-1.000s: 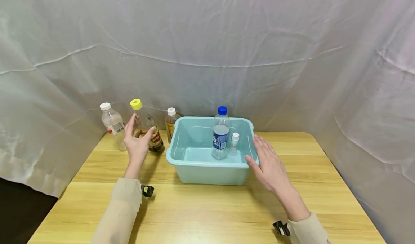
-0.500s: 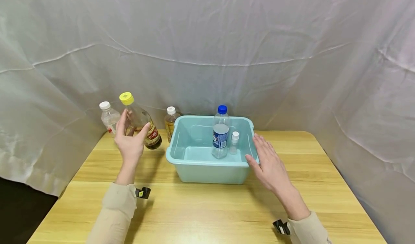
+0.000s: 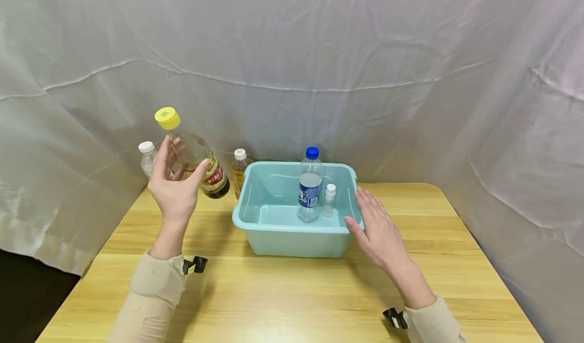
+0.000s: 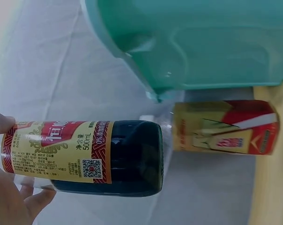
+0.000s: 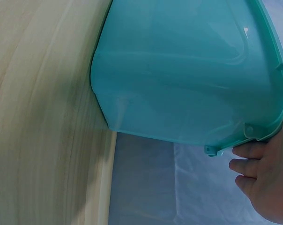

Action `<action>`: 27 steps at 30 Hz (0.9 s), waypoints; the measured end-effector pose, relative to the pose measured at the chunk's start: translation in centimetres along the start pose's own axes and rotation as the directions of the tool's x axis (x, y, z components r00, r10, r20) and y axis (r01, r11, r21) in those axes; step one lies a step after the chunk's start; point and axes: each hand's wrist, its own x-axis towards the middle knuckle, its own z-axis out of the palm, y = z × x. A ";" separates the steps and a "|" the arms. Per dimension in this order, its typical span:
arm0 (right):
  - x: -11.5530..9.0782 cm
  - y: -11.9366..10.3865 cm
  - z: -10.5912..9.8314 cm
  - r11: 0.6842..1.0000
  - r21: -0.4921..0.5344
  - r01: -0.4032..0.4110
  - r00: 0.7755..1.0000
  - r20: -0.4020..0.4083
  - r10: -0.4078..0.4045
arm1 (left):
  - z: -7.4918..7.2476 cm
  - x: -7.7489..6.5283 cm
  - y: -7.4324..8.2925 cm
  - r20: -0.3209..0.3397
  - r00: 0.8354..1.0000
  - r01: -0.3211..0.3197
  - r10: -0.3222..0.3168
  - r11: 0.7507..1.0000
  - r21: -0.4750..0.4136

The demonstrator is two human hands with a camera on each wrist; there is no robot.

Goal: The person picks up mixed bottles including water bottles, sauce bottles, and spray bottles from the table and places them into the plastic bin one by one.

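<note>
My left hand [image 3: 175,193] holds a sauce bottle [image 3: 214,176] with a yellow cap and dark liquid. It is tilted, cap toward the upper left, and raised off the table. In the left wrist view, its red and gold label shows, with the thumb and fingers around the upper part. My right hand [image 3: 380,234] rests against the right rim of a light blue plastic bin [image 3: 296,244], its fingers extended. Inside the bin stand a blue-capped water bottle [image 3: 309,191] and a small white-capped clear bottle [image 3: 329,201], side by side toward the right.
Left of the bin stands a white-capped bottle of amber liquid [image 3: 239,173]. A clear white-capped bottle [image 3: 147,159] is partly hidden behind my left hand. The wooden table [image 3: 292,302] has grey cloth [image 3: 292,79] at its back and sides.
My left hand has lifted the sauce bottle from the table, moving it up and a little left and tilting it more. The right hand and bin have stayed in place.
</note>
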 end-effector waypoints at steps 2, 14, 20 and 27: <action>0.0 0.0 0.0 1.000 0.000 -0.002 1.000 0.001 0.002 | 0.3 0.2 0.5 0.016 1.000 -0.015 0.015 1.000 0.006; -0.2 0.0 0.0 1.000 0.002 -0.017 0.999 0.028 0.017 | 2.3 0.5 2.2 0.131 0.991 0.038 -0.028 0.996 -0.081; -0.1 0.0 0.1 1.000 0.001 -0.014 1.000 0.024 0.014 | 3.4 0.4 2.2 0.194 0.981 0.045 -0.023 0.993 -0.110; -0.1 0.1 0.0 1.000 0.004 -0.013 1.000 0.015 0.013 | 4.7 0.7 2.0 0.270 0.963 0.048 -0.006 0.988 -0.148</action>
